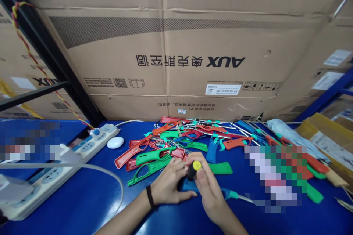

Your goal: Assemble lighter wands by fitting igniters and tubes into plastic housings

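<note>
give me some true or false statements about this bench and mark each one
1. The table is blue. True.
2. The screwdriver in the right hand has a red cap. False: the cap is yellow.
3. A black band sits on the wrist of the left hand. True.
4. The power strip lies to the right of the hands. False: it lies to their left.
5. The cardboard box behind the pile of plastic shells is printed AUX. True.
</note>
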The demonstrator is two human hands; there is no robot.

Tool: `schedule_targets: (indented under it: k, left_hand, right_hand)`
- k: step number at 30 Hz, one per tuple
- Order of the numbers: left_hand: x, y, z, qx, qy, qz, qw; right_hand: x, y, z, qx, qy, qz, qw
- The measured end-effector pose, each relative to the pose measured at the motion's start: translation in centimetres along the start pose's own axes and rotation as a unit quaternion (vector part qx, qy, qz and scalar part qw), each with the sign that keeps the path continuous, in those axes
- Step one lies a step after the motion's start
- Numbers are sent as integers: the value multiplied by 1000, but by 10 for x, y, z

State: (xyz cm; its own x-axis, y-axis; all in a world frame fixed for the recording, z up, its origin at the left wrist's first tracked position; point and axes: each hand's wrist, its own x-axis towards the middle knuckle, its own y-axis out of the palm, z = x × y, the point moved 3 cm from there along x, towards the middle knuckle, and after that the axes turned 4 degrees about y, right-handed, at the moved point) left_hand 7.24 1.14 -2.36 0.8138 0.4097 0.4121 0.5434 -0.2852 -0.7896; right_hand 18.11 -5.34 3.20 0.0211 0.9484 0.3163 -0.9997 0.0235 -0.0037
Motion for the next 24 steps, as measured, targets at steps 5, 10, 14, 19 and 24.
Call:
schedule_targets:
  k: [5,10,14,19,24]
  left_hand:
    - [2,-4,-3,-25,0,5,1000]
    - [1,-2,-2,-5,-1,15,1000]
    - [1,-2,0,-10,3,-2,1000]
    - [1,-1,0,-10,9,6,1000]
    - [1,-3,-2,-9,9,-5,1000]
  right_hand:
    - [4,5,-2,87,-50,-26,995]
    - [-1,3,-14,103,-21,-117,988]
    - [-1,1,-11,104,20,-68,992]
    - [6,4,-4,65,-47,-45,996]
    - [9,10,-13,108,-30,-94,989]
